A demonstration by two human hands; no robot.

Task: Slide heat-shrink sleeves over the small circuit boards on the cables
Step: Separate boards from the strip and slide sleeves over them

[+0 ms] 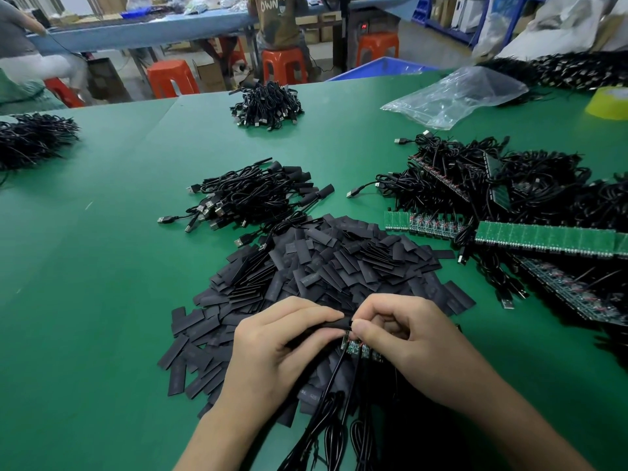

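My left hand [278, 348] pinches a black heat-shrink sleeve [334, 324] between thumb and fingers, its open end pointing right. My right hand [401, 338] grips a short strip of small green circuit boards [356, 348], pinching the end board right at the sleeve's mouth. Black cables [336, 402] hang from the boards toward me. Both hands hover over a big pile of loose flat black sleeves [326, 266] on the green table [102, 266]. How far the board sits inside the sleeve is hidden by my fingers.
A heap of sleeved USB cables [251, 195] lies beyond the sleeve pile. Green board strips with cables [509, 232] fill the right side. More cable bundles [266, 105] sit far back, with a clear plastic bag [455, 96] and yellow tape roll [610, 102]. People sit at a far bench.
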